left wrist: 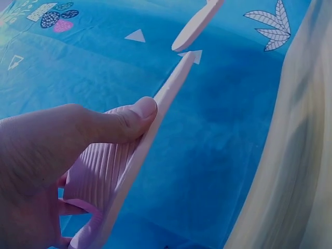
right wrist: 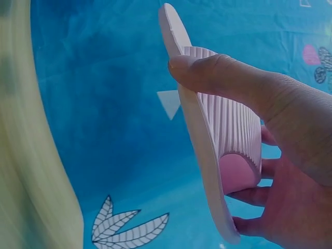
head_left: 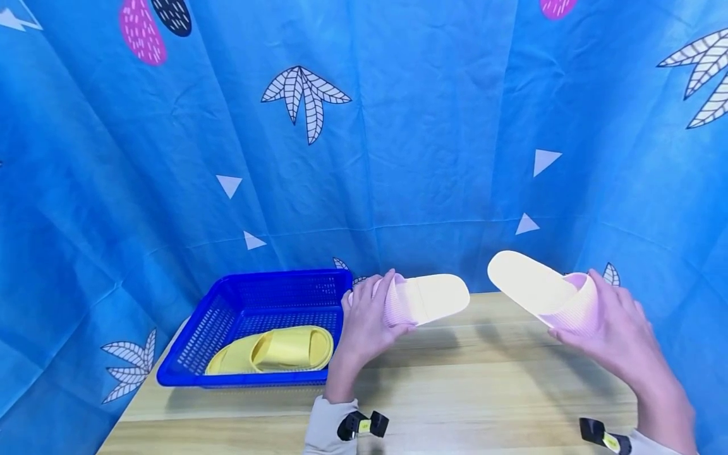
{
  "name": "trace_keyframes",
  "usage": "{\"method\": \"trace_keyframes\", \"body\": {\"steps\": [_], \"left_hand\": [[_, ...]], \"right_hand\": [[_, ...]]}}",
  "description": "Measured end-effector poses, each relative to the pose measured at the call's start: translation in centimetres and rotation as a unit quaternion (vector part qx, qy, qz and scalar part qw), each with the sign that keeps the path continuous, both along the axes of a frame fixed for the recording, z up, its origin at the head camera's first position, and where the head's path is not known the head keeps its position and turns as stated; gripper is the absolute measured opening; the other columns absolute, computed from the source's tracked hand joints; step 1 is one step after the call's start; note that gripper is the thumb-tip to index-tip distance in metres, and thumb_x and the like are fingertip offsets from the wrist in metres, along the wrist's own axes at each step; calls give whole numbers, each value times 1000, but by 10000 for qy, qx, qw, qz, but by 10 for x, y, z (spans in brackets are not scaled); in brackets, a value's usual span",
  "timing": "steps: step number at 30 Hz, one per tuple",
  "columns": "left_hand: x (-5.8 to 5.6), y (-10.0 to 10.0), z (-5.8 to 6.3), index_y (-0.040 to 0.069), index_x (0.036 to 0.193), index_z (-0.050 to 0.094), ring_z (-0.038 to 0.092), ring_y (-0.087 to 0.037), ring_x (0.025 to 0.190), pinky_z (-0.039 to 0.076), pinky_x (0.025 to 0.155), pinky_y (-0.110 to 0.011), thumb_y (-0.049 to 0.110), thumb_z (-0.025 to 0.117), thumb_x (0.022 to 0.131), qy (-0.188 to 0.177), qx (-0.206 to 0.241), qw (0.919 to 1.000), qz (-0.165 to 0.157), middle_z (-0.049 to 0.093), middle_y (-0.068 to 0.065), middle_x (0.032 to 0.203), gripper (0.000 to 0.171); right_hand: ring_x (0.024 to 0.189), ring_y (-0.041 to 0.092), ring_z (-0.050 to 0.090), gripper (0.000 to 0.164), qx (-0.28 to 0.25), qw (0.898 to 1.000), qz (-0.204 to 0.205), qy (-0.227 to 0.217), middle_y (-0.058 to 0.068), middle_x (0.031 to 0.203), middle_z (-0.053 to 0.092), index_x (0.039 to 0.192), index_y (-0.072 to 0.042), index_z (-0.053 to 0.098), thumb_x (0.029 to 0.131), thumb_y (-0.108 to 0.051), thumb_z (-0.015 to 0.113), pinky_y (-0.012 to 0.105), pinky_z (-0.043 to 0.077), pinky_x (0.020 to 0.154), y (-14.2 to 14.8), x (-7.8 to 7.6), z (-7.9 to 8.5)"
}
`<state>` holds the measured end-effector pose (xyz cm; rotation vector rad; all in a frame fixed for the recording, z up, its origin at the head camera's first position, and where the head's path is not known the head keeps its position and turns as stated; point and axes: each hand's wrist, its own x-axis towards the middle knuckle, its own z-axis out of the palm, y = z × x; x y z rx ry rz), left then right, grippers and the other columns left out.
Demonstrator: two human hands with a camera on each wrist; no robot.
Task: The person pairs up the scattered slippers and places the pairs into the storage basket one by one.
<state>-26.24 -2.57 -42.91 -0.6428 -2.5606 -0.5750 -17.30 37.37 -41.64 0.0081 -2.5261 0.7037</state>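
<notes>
My left hand [head_left: 370, 319] grips a pale pink slide slipper [head_left: 435, 298] around its ribbed strap, just right of the blue basket, with the heel pointing right. In the left wrist view the thumb presses along the sole's edge and the other fingers wrap the strap's far side. A matching pink slipper [head_left: 529, 281] is in my right hand [head_left: 617, 328], held by its strap with the heel tipped up to the left. Both slippers are raised above the table, their heels facing each other with a gap between. The right wrist view shows the ribbed strap [right wrist: 233, 124] under that thumb.
A blue perforated basket [head_left: 188, 373] stands at the left of the wooden table [head_left: 455, 404], holding yellow slippers [head_left: 284, 349]. Behind and at both sides hangs a blue patterned curtain [head_left: 426, 126]. Dark bands [head_left: 364, 425] circle both wrists.
</notes>
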Motion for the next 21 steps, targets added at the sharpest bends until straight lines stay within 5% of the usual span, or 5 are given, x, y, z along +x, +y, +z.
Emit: {"method": "trace_keyframes", "body": {"steps": [9,21], "left_hand": [[1,-11,7,22,157,41,44,-31,133,31,109,-63,56,92,68,53,389,9989,-257,52,-7,143,108],[2,-19,14,26,155,44,44,-30,133,29,106,-71,55,95,64,135,547,9983,-128,53,-4,143,108]], "right_hand": [[117,57,35,130,-42,9997,-90,239,39,137,39,162,-2,20,63,-33,98,69,32,79,-6,8,15],[116,54,36,114,-122,9988,290,366,34,137,43,155,-9,40,60,-27,100,63,29,74,-13,17,23]]}}
